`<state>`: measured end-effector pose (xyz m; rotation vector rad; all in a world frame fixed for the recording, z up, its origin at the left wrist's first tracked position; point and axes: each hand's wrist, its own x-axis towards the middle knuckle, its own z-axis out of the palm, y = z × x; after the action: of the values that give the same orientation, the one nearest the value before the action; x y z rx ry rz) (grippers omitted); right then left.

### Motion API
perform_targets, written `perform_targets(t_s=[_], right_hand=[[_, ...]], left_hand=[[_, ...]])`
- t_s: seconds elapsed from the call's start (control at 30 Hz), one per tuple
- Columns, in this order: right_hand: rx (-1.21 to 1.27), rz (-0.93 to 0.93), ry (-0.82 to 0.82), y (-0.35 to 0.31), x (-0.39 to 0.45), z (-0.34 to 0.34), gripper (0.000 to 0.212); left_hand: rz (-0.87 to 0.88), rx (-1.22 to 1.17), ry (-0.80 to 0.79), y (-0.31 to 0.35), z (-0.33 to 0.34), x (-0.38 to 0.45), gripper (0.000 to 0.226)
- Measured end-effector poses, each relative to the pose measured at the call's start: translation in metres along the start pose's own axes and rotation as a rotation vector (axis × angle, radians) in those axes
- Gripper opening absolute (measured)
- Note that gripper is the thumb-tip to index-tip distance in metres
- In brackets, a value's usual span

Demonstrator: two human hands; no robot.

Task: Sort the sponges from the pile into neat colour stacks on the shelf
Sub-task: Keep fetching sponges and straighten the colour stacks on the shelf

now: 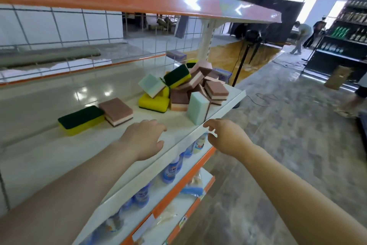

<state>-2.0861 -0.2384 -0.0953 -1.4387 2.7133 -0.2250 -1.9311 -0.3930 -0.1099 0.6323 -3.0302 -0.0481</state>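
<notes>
While both hands hang empty, sorting has barely begun.
Head view: left hand [144,137] loosely curled, holding nothing, just this side of the pile [186,88]; right hand [224,137] slack-fingered at the shelf [222,109] lip, near the pile's upright green sponge [198,108], likely reaching. Left of the pile, a yellow sponge [81,119] and brown sponge [117,111] lie flat, touching: probably stack starters.

White shelf [59,157], yellow-green sponge [81,120] beside brown sponge [117,111], jumbled sponge pile [186,88] toward its far end
</notes>
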Motion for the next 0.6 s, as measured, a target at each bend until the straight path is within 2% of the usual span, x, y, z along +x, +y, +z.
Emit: perform_targets(t_s=[0.33,0.6], right_hand=[[-0.018,-0.088,-0.014,0.082,0.056,-0.019,0.04],[0.001,-0.193,0.033,0.085,0.092,-0.014,0.048]], left_hand=[[-0.121,-0.029,0.066,0.05,0.004,0.078,0.042],[-0.19,-0.028,0.015,0.039,0.021,0.09,0.042]])
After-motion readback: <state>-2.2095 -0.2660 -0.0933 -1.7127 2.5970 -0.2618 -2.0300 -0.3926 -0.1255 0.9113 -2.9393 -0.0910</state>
